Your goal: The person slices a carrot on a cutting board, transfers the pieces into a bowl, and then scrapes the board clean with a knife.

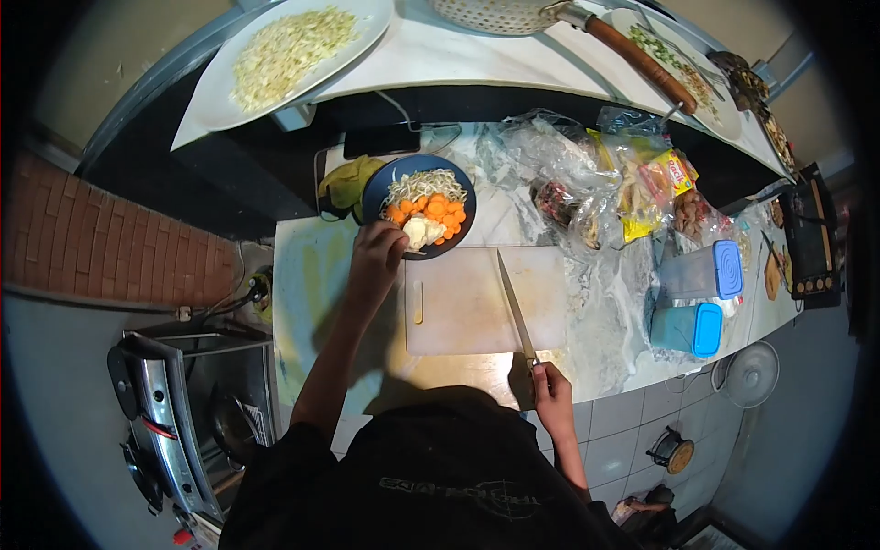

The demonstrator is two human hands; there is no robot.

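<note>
My right hand (553,396) is wrapped round the handle of a kitchen knife (516,310), whose long blade points away from me over the white cutting board (458,316). At the rim of a dark blue plate (464,234), my left hand (379,249) has its fingers drawn together beside pale, cauliflower-like pieces (422,233). Whatever is between those fingertips is hidden. Orange carrot slices (443,212) and bean sprouts (426,185) share the plate.
Behind, a raised shelf bears a plate of shredded cabbage (289,55), a perforated strainer (500,14) and a plate of chopped greens (660,50). Plastic bags of food (623,179) and blue-lidded containers (687,328) stand right. A stove (170,422) is lower left.
</note>
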